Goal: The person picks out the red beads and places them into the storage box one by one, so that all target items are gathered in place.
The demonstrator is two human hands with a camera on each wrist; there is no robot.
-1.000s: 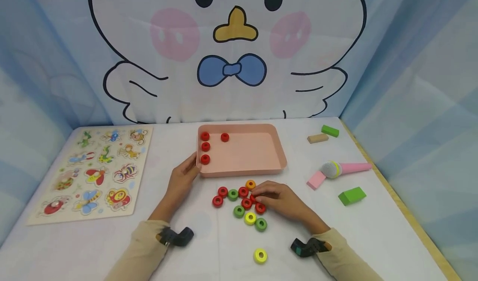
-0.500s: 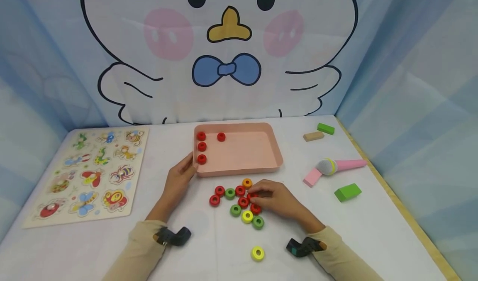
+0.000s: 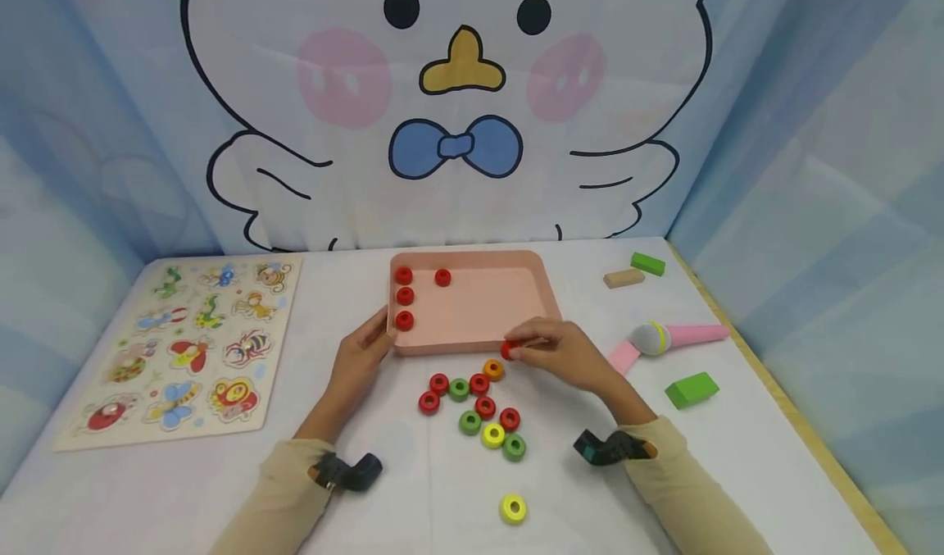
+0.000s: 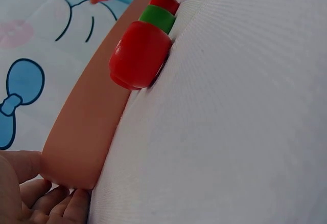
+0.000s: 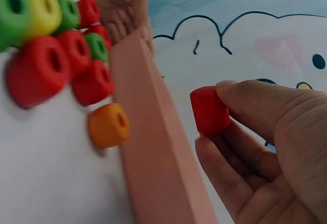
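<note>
Right wrist view gives it best: the right hand (image 5: 265, 147) pinches a red ring (image 5: 209, 109) between thumb and fingertips, lifted clear of the table, right above the near wall of the pink tray (image 5: 153, 147). A second ago that hand was down in the pile, fingers on the reds; now it is up at the tray's edge with one ring taken, so one more red is on its way over the rim and not yet inside. From the head camera the ring (image 3: 507, 350) shows just at that near wall. Left hand (image 3: 361, 357) grips the tray's near-left corner, fingers curled against the wall, same place as before. Four reds (image 3: 404, 296) already lie inside, three in a column, one beside. Left on the table: a cluster (image 3: 475, 407) of red, green, yellow and orange rings, and a lone yellow ring (image 3: 513, 507) nearer the person. Whether the held ring touches the rim is hard to say from here.
</note>
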